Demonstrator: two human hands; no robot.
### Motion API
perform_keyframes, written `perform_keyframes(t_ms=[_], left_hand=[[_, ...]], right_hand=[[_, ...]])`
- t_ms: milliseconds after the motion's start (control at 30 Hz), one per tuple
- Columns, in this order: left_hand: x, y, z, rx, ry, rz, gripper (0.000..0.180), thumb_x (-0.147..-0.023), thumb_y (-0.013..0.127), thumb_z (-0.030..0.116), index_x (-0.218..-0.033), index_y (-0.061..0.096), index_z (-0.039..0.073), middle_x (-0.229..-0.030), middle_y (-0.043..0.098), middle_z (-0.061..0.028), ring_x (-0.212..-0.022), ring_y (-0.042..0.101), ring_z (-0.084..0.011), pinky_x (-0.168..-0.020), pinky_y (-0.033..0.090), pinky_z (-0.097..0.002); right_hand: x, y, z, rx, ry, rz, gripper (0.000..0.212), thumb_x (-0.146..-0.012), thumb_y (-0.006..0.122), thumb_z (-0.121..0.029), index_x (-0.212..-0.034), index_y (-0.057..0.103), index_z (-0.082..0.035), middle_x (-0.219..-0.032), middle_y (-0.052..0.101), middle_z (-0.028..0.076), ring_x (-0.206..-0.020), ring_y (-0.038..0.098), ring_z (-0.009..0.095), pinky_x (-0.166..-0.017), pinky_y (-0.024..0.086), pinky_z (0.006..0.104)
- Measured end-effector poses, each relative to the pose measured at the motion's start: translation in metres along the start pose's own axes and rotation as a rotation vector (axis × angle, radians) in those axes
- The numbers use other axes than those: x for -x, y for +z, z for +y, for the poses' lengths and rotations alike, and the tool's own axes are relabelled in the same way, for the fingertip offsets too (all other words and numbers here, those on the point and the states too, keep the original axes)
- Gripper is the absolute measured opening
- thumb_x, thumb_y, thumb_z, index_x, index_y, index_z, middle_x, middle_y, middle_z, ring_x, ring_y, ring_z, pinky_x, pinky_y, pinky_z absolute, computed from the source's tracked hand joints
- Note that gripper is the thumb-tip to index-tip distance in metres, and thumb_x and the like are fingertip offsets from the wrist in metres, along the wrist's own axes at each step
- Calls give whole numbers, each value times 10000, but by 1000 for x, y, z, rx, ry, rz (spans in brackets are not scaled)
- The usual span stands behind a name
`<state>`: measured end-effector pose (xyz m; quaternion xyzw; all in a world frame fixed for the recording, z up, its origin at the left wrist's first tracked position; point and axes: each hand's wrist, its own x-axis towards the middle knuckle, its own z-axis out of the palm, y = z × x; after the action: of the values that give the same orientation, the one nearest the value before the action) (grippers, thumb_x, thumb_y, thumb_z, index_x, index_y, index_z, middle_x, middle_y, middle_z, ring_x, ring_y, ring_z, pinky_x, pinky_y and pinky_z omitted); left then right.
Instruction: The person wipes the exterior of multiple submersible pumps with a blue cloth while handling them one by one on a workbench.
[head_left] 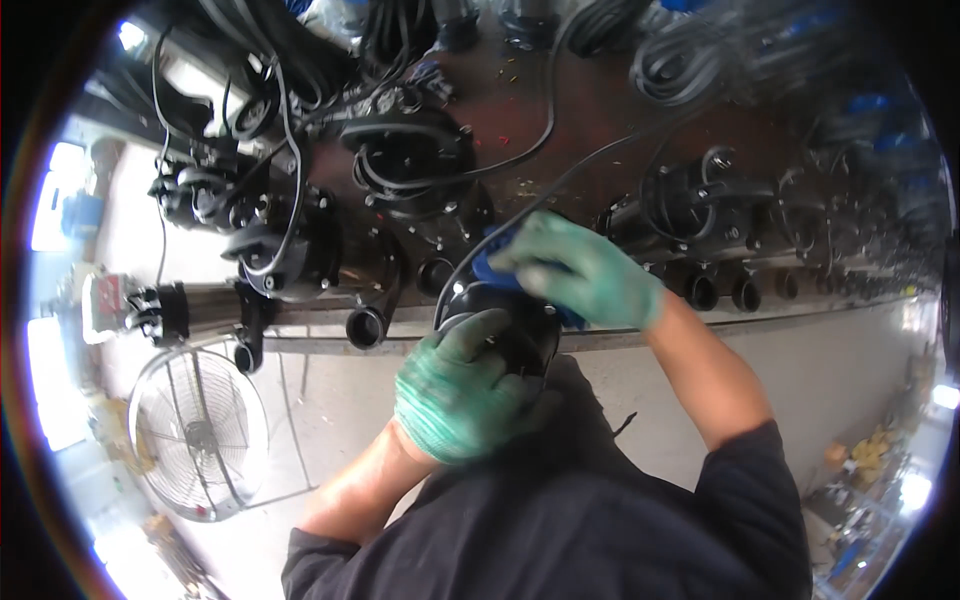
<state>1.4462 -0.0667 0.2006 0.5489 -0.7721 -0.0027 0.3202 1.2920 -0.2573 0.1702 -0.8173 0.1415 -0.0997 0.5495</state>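
Observation:
A black pump [520,335] with a rounded housing is right in front of my body, at the near edge of the workbench. My left hand [455,385], in a green knit glove, curls round its near left side. My right hand [585,270], gloved the same way, presses a blue cloth [493,268] against the pump's far side; the fingers are bent over it and partly blurred. From the pump a black cable [575,172] runs up and right across the bench. My hands and the cloth hide much of the pump.
Similar black pumps stand along the bench on the left [290,245], just beyond my hands [415,150], and to the right [700,205]. Coiled cables [680,65] lie at the back of the dark red bench top [510,130]. A round floor fan [200,430] stands at lower left.

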Motion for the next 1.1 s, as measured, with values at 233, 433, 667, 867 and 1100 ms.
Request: perform_keyframes(t_ms=[233,433,667,867,1100], left_hand=[[-11,-1,-14,63,58,75,190,-623,798,235,-662,660,110,-704,627,-67,-1001,689,-355,-619,583,-425],[12,-2,-30,19,86,55,275,-580,890,282,-627,649,159,-666,625,-10,-932,713,-327,-624,586,-375],[11,-4,-34,76,62,64,248,-632,860,271,-645,654,134,-675,622,-29,-981,695,-338,-632,587,-389],[1,-4,-27,157,135,5,269,-778,823,335,-698,699,110,-707,630,-61,-1186,620,-363,-590,511,-374],[-9,23,11,262,88,-128,197,-773,702,197,-816,769,16,-1178,679,-297,-896,640,-350,-649,540,-342]], right_hand=[[15,-5,87,362,331,329,261,-920,650,-89,-1160,725,-19,-1140,675,163,-1070,654,350,-971,530,412],[22,3,44,317,38,218,274,-826,652,-85,-1075,724,1,-1065,688,165,-1009,676,348,-924,550,417],[13,-3,25,-115,8,81,219,-819,646,-64,-1024,706,-16,-1001,663,98,-958,647,223,-919,519,334],[-43,-18,72,507,425,53,242,-882,639,-95,-1100,709,-17,-1113,685,183,-1072,672,365,-944,532,419],[-65,-43,-17,115,238,-399,161,-839,621,-63,-968,709,-23,-915,697,102,-896,684,217,-802,526,351]])
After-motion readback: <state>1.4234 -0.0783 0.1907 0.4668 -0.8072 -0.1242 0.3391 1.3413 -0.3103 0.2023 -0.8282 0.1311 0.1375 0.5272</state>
